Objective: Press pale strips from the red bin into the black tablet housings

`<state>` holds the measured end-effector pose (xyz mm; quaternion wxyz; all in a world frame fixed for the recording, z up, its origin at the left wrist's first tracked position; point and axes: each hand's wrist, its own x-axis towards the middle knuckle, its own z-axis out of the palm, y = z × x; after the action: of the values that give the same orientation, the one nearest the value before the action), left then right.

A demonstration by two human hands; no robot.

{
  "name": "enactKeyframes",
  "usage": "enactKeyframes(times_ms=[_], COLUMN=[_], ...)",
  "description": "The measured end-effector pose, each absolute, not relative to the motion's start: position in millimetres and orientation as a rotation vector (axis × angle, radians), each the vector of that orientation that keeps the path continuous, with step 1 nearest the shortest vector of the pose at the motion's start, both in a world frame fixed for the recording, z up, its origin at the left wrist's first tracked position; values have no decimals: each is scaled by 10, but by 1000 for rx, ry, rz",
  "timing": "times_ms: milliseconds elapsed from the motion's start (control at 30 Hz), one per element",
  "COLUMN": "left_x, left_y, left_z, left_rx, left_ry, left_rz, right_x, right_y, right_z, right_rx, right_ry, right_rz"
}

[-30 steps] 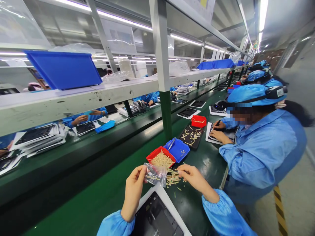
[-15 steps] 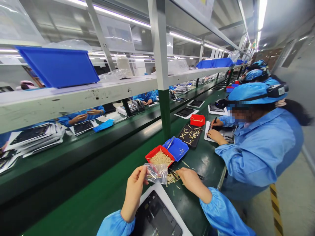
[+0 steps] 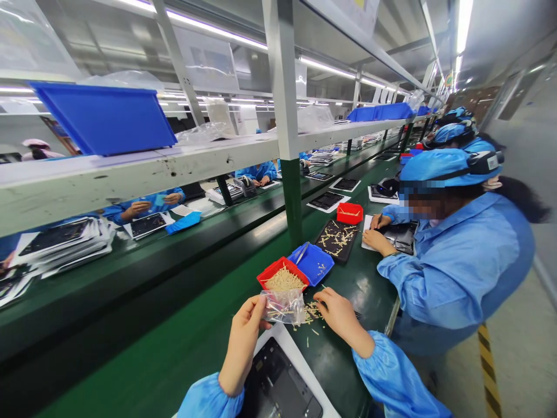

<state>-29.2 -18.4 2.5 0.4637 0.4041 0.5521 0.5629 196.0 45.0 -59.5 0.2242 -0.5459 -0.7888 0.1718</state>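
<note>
My left hand (image 3: 244, 337) pinches the left edge of a small clear plastic bag (image 3: 285, 307) with thin pale strips inside. Close to the bag's right side is my right hand (image 3: 342, 319), fingers closed around dark tweezers (image 3: 358, 316); only their rear end shows past the hand, and the tips are hard to make out. Loose pale strips (image 3: 312, 313) lie on the bench between the hands. Behind the bag stands a red bin (image 3: 263, 280) heaped with strips. Below my hands a black device housing (image 3: 278, 383) rests on white sheets (image 3: 300, 354).
A blue tray (image 3: 317, 262) with small bits and a black tray (image 3: 324, 244) of scattered strips sit beyond. A smaller red bin (image 3: 349, 213) is farther back. On my right a co-worker (image 3: 461, 255) bends over the bench. A shelf post (image 3: 285, 116) rises ahead.
My left hand has moved slightly right with the bag, closer to my right hand. My right hand has turned and lifted a little, so the tweezers show less.
</note>
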Motion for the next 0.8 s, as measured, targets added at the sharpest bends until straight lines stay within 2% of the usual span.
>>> enactKeyframes(times_ms=[233,333,467,667,800], left_x=[-211,-191,-191,-138,-97], left_y=[-201,-213,-227,-252,-274], left_z=[6,-3,-3,-5,-25], left_rx=[1005,1042,1089,1116,1156], left_ry=[1357,1373,1398,1417,1409], left_rz=[1365,1368,1409,1426,1415], right_x=[1838,1790,1792,1777,1719], right_y=[222,170,139,89,114], right_z=[-328,-296,-300,-297,-379], right_rx=[-897,-830,-843,-840,-853], right_ry=[-1729,-1621,-1489,-1634,-1590], right_rz=[1072,1254,1297,1212,1383])
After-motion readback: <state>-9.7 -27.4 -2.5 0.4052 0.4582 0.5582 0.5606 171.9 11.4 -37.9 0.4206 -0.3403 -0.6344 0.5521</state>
